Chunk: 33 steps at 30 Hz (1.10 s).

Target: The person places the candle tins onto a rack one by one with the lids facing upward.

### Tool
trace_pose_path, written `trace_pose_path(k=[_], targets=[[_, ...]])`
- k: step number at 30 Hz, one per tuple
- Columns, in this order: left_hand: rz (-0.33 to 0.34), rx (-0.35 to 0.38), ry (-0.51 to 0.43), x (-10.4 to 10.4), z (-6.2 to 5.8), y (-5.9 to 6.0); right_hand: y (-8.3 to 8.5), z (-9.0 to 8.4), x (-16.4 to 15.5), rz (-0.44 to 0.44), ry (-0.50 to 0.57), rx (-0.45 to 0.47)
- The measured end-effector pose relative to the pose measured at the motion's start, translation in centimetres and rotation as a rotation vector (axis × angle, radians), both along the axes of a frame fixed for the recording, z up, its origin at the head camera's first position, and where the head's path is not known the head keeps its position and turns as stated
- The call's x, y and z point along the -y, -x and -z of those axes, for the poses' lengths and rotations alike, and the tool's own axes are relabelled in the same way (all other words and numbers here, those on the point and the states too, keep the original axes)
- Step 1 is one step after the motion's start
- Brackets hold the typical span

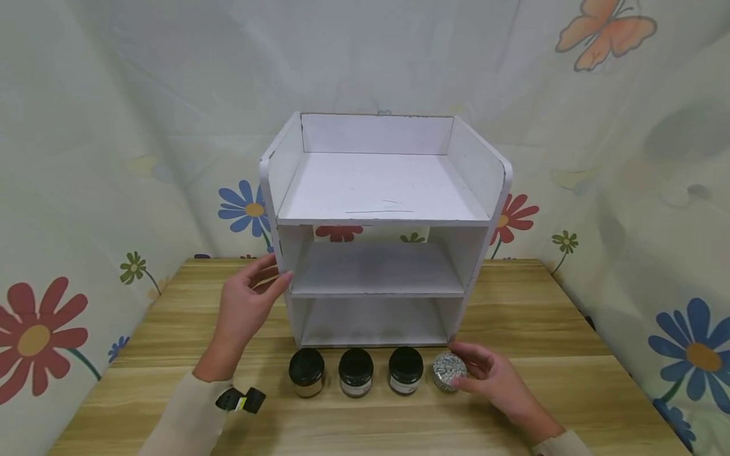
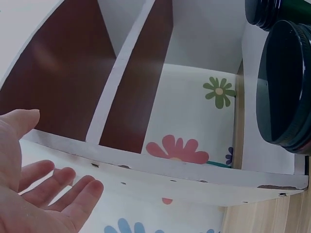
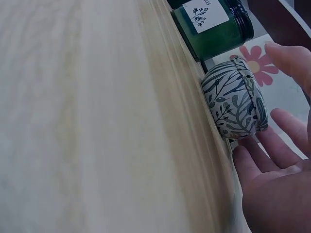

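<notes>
A small white shelf unit (image 1: 379, 294) with two open compartments and a walled top stands on the wooden table. My left hand (image 1: 248, 304) is at its left side panel, thumb spread from the relaxed fingers (image 2: 85, 194); I cannot tell whether they touch it. In front stand three jars with black lids: the left jar (image 1: 307, 372), the middle jar (image 1: 356, 372) and the right jar (image 1: 406, 370). Rightmost is a round tin (image 1: 448, 371) with a grey-and-white leaf pattern. Around its right side my right hand (image 1: 493, 380) lies with fingers loosely spread, the thumb apart from the tin (image 3: 234, 99) in the right wrist view.
A pale cloth backdrop (image 1: 365, 57) with printed flowers and a butterfly hangs behind and at both sides. The wooden table (image 1: 542, 335) extends left and right of the shelf. In the right wrist view a green glass jar (image 3: 214, 36) with a white label stands beside the tin.
</notes>
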<state>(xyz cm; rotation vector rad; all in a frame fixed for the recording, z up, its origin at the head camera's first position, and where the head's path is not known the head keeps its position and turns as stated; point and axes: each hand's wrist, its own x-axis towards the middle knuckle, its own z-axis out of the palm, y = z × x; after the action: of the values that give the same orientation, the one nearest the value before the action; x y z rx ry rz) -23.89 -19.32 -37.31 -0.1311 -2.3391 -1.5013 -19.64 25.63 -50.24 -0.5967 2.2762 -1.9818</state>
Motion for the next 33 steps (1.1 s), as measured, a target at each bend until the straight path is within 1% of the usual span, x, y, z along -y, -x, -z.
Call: trace_pose_path(k=[4,12,19,27,33], targets=[[0.016,0.016,0.003,0.09,-0.11,0.00,0.12,0.11,0.04,-0.005,-0.012,0.016],[0.059,0.030,0.028,0.60,0.05,0.52,0.38,0.52,-0.01,-0.022,-0.012,0.034],[0.062,0.041,0.036,0.76,-0.02,0.69,0.56,0.70,-0.06,-0.050,0.004,0.037],[0.059,0.043,0.041,0.65,-0.24,0.64,0.72,0.89,-0.22,-0.074,-0.002,0.039],[0.058,0.049,0.035,0.59,-0.21,0.74,0.85,0.77,-0.32,-0.067,-0.052,0.020]])
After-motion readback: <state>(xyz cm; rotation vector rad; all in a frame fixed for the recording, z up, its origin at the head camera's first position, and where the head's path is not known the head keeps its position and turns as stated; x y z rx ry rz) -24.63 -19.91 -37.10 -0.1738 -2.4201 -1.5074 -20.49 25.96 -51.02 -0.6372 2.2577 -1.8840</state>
